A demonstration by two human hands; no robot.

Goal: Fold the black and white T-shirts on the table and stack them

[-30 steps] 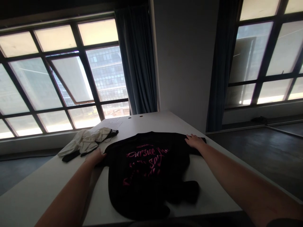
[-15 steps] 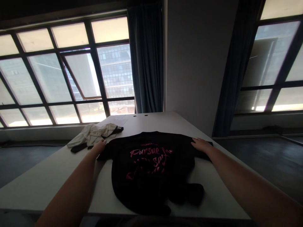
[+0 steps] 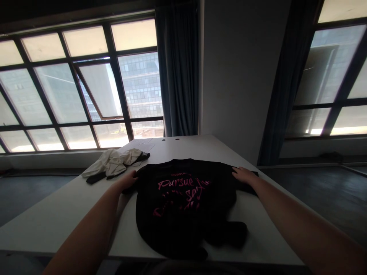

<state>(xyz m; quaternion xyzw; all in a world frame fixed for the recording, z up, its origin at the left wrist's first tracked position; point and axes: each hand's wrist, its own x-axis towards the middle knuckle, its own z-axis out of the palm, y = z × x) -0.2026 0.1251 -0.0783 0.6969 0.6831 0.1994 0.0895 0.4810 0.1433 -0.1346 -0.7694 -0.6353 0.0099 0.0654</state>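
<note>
On my screen, a black T-shirt (image 3: 183, 225) lay flat on a white table (image 3: 65, 217), near the middle of the view. It had pink words (image 3: 183, 187) on it, and I could read "Pursue" at the top. The left hand (image 3: 127, 180) was at the shirt's edge at 9 o'clock, with its fingers on the cloth. I could not tell if it was open or pinching. The right hand (image 3: 243, 175) was open and lay flat on the shirt's corner at 2 o'clock. The bottom of the shirt was bunched up in lumps at 5 o'clock. A white cloth (image 3: 111, 162) with a dark strip (image 3: 96, 177) under it lay just beside the shirt at 10 o'clock. Past the table hung a blue curtain (image 3: 177, 68), with big windows (image 3: 86, 84) at 11 o'clock and 2 o'clock
</note>
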